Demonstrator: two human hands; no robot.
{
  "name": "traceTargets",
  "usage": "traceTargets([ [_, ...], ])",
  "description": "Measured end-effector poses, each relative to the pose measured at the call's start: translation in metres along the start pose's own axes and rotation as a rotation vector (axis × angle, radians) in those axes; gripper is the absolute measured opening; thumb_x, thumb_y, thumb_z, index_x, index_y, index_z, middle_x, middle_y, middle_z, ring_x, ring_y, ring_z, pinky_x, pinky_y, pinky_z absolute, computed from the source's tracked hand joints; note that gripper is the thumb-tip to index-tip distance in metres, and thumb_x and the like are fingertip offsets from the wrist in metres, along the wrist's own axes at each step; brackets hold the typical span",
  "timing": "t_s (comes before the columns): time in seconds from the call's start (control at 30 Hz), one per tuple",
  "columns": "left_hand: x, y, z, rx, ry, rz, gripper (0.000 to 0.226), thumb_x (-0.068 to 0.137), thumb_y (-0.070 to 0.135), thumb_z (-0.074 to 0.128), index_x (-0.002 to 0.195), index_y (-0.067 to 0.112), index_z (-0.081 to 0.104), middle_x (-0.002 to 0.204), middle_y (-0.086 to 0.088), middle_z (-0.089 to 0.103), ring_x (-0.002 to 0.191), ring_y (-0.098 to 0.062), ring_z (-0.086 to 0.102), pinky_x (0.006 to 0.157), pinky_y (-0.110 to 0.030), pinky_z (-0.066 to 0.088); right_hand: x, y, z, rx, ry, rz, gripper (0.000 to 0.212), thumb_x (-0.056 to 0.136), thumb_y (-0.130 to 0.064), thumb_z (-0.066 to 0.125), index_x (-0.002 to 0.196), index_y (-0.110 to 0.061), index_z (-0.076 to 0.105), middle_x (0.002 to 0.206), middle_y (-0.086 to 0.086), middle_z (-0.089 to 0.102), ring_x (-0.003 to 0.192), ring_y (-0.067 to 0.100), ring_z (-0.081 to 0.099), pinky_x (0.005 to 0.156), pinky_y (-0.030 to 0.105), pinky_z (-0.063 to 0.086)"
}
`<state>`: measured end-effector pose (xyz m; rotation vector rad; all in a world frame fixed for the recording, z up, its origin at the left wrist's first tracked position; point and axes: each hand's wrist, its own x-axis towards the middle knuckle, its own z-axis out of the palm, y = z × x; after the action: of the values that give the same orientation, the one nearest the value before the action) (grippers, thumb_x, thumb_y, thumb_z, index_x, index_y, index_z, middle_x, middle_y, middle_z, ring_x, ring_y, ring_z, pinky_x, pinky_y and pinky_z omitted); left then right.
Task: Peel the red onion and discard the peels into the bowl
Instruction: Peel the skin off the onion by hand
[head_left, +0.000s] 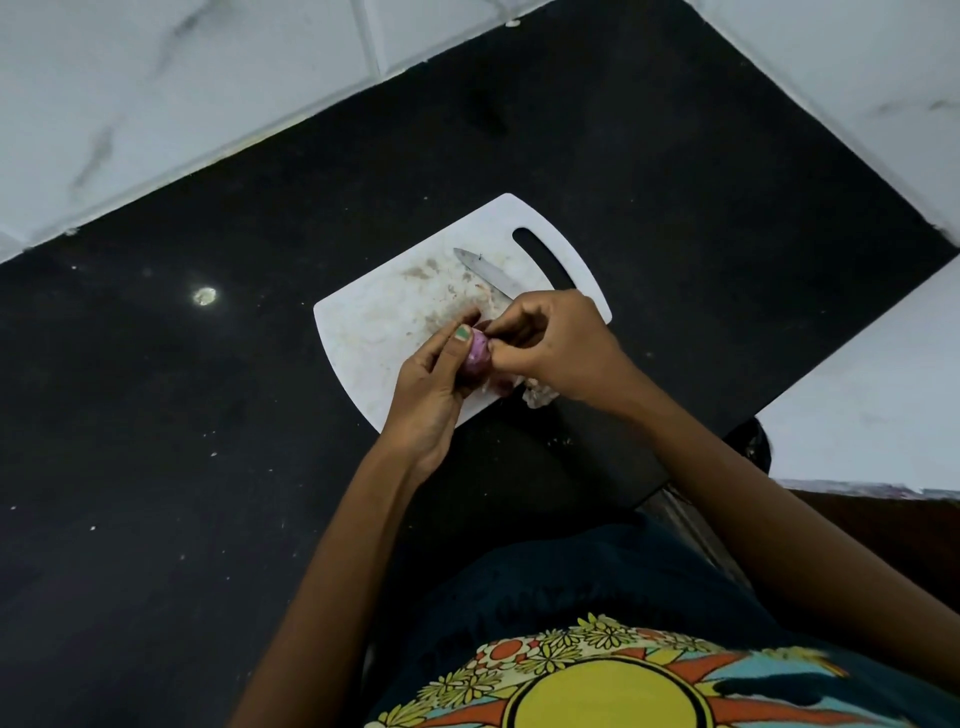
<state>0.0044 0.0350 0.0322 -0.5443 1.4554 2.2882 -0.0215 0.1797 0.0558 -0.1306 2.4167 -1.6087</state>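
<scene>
Here, red onion (477, 353) over the cutting board (374, 332) — left hand (431, 395) grip around it, right hand (550, 343) grip pinching its skin.

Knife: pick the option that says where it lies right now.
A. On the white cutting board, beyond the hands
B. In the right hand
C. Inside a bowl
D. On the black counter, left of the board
A: the knife lies flat on the white cutting board, beyond both hands, which are on the red onion.
</scene>
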Motion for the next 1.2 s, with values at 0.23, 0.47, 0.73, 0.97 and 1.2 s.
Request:
traceTargets([
  [0.23,-0.001,0.001,0.002,-0.080,-0.020,-0.025,0.030,0.100,0.013,0.039,0.123,0.002,0.054,0.100,-0.007,0.068,0.076,-0.009,0.069,0.065,-0.021,0.054,0.003,0.005,-0.002,0.047,0.022,0.029,0.010,0.081,-0.001,0.064,0.084,-0.003,0.073,0.076,0.008,0.072,0.070,0.020,0.069,0.070,0.037,0.060],
  [0.47,-0.001,0.005,0.003,-0.152,-0.014,-0.045,0.027,0.100,0.017,0.037,0.112,0.006,0.059,0.083,-0.005,0.069,0.074,-0.010,0.067,0.061,-0.023,0.054,-0.003,0.000,0.003,0.032,-0.017,0.000,0.024,0.072,-0.020,0.081,0.089,-0.006,0.069,0.081,0.001,0.071,0.072,0.015,0.069,0.066,0.028,0.058],
  [0.73,-0.001,0.006,0.001,-0.182,-0.006,-0.095,0.029,0.100,0.020,0.036,0.109,0.010,0.061,0.098,-0.005,0.072,0.086,-0.011,0.066,0.072,-0.019,0.054,0.004,0.013,0.001,0.040,0.129,0.108,0.012,0.082,-0.013,0.072,0.082,-0.005,0.063,0.073,0.007,0.067,0.063,0.016,0.063,0.063,0.033,0.055],
  [0.97,-0.001,0.007,-0.002,-0.206,0.055,-0.139,0.045,0.089,0.038,0.054,0.119,0.005,0.059,0.118,-0.014,0.067,0.098,-0.019,0.067,0.077,-0.021,0.057,0.003,0.024,-0.003,-0.302,0.077,0.152,0.005,0.089,-0.017,0.061,0.090,-0.012,0.063,0.068,-0.001,0.061,0.062,0.012,0.057,0.062,0.031,0.048],
  [1.2,0.002,0.008,0.001,-0.193,0.114,-0.128,0.068,0.071,0.045,0.062,0.120,-0.002,0.058,0.113,-0.016,0.067,0.091,-0.016,0.069,0.075,-0.023,0.057,-0.006,0.000,0.002,0.001,-0.080,0.020,0.020,0.086,-0.008,0.063,0.106,-0.009,0.066,0.097,-0.004,0.068,0.084,0.002,0.064,0.070,0.009,0.048],
])
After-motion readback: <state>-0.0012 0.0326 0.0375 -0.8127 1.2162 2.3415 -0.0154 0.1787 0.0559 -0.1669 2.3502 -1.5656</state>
